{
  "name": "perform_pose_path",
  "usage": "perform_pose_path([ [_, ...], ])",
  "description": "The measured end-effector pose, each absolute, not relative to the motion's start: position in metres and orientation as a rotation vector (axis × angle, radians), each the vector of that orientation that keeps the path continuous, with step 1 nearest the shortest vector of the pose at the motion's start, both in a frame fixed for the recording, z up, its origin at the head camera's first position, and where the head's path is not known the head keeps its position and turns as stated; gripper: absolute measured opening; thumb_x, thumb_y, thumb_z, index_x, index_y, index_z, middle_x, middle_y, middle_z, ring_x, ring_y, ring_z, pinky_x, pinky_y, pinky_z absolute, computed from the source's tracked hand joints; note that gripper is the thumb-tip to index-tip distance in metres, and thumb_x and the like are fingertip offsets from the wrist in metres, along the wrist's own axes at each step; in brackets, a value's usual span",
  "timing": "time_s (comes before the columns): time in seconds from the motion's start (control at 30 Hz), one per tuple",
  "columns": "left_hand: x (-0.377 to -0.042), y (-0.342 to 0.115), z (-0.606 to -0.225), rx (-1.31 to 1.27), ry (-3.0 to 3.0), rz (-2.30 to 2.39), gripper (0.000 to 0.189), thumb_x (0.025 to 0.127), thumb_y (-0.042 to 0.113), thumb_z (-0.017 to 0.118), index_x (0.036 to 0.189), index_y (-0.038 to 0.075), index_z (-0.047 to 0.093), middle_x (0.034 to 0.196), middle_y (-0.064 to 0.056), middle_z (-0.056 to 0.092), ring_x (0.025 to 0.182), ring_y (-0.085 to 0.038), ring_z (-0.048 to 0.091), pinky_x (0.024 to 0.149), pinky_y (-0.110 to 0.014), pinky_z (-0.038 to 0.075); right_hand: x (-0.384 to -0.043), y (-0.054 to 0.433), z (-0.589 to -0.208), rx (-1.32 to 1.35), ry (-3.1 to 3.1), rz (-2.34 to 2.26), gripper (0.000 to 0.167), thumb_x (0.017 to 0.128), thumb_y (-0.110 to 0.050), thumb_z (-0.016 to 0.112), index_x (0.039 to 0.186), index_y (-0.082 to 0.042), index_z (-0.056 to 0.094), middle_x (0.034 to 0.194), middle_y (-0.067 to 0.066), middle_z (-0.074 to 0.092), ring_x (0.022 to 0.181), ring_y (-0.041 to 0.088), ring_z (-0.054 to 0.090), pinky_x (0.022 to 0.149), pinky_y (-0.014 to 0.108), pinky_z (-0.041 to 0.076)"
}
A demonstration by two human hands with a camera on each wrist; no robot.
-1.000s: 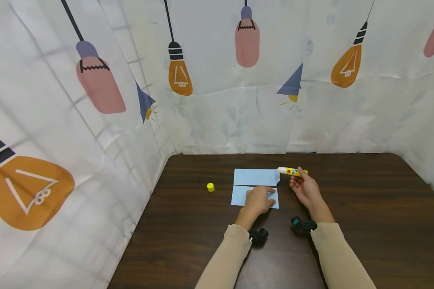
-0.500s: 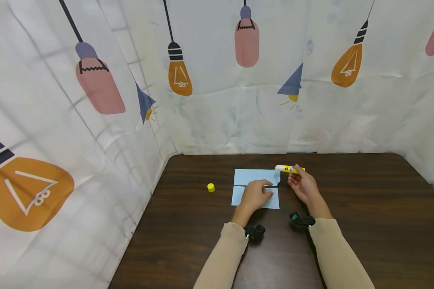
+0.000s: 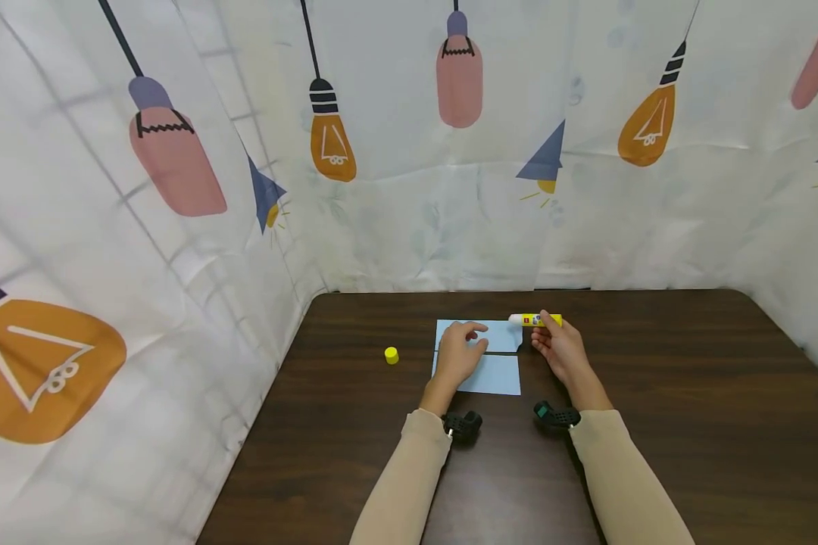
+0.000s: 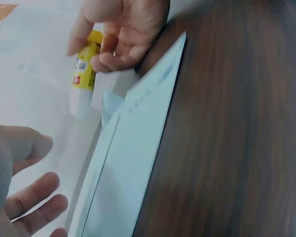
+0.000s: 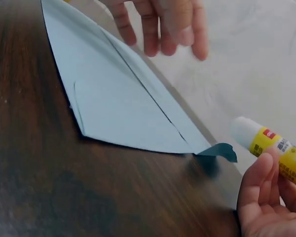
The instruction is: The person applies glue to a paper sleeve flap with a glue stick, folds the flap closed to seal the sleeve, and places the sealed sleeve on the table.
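Note:
Two light blue paper rectangles lie one behind the other on the table, the back sheet (image 3: 501, 337) and the front sheet (image 3: 494, 376), with a thin dark line between them. At the back sheet's right end a small flap (image 5: 221, 150) curls up. My right hand (image 3: 567, 354) grips an uncapped glue stick (image 3: 535, 320) between thumb and fingers, its white end pointing left, level with that flap. My left hand (image 3: 457, 357) hovers over the left part of the sheets, fingers loosely bent and holding nothing, as the left wrist view shows.
A yellow cap (image 3: 391, 356) stands on the dark wooden table (image 3: 300, 462), left of the paper. Behind and to the left hangs a white curtain (image 3: 409, 227) printed with lamps. Each wrist wears a black camera band (image 3: 465, 428).
My left hand has lifted off the front sheet and moved left and back over the paper. The right hand, still gripping the glue stick, has shifted slightly left.

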State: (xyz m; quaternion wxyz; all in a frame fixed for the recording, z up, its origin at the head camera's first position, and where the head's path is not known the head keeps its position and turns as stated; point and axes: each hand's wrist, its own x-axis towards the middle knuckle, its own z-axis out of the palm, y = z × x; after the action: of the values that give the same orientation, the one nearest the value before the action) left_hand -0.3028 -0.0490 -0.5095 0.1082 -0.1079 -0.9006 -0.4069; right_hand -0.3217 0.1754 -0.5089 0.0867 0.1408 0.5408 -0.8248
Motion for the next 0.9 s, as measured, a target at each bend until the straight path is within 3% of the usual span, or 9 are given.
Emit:
perform_pose_path([
  [0.4, -0.305, -0.063, -0.507, -0.258, -2.797, -1.065, 0.027, 0.096, 0.025, 0.070, 0.122, 0.021, 0.075, 0.108, -0.006, 0.066, 0.108, -0.028, 0.057, 0.092, -0.049, 0.040, -0.327, 0.165, -0.515, 0.413, 1.803, -2.399, 0.037, 0.101, -0.043, 0.061, 0.119, -0.014, 0.050, 0.090, -0.002, 0.060, 0.075, 0.007, 0.063, 0.074, 0.017, 0.057],
  [0.9, -0.302, -0.063, -0.507, -0.247, -2.917, -1.018, 0.028, 0.095, 0.029, 0.072, 0.122, 0.023, 0.076, 0.115, -0.005, 0.061, 0.111, -0.026, 0.049, 0.093, -0.049, 0.035, -0.321, 0.165, -0.513, 0.373, 1.885, -2.361, 0.041, 0.100, -0.045, 0.061, 0.122, -0.012, 0.049, 0.093, -0.002, 0.058, 0.077, 0.007, 0.062, 0.077, 0.017, 0.057],
])
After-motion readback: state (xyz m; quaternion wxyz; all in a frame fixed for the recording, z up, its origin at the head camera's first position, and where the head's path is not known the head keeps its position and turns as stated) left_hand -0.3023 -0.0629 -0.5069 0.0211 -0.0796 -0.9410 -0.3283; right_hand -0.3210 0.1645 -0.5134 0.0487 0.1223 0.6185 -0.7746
